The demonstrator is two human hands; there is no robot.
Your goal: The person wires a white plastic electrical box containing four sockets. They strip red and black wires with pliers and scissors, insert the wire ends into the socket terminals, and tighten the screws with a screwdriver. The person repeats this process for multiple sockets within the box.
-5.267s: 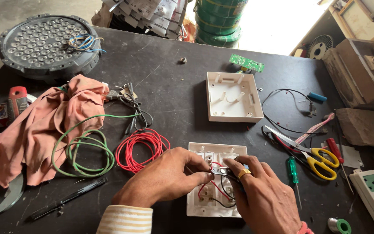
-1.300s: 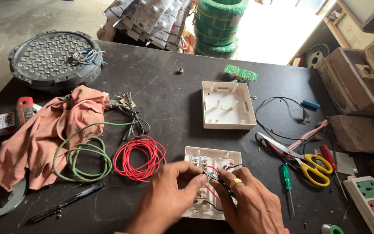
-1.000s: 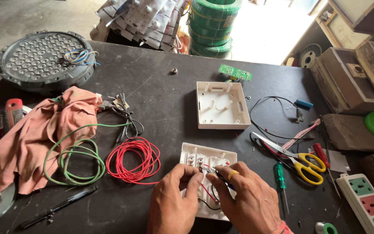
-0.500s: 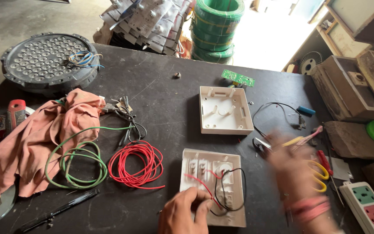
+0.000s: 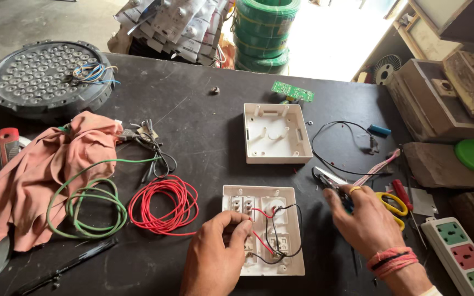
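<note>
A white switch plate (image 5: 281, 263) lies back side up near the table's front edge, with red and black wires looped across its terminals. My left hand (image 5: 215, 257) rests on the plate's left side, fingers curled onto it and pinning it down. My right hand (image 5: 364, 222), with a ring and wrist threads, lies palm down to the right of the plate. It covers the handles of a pair of pliers (image 5: 326, 178) next to yellow-handled scissors (image 5: 393, 204). Whether its fingers grip the pliers is hidden.
An empty white back box (image 5: 276, 133) sits behind the plate. Red wire coil (image 5: 163, 205), green wire coil (image 5: 86, 205) and a pink cloth (image 5: 39, 170) lie left. A round lamp (image 5: 45, 77) is far left. A power strip (image 5: 462, 255), red screwdriver (image 5: 400, 193) and black wire (image 5: 341, 145) lie right.
My right hand left the switch plate's wires and swung right to the tools by the scissors. My left hand stayed on the plate. The camera view shifted slightly.
</note>
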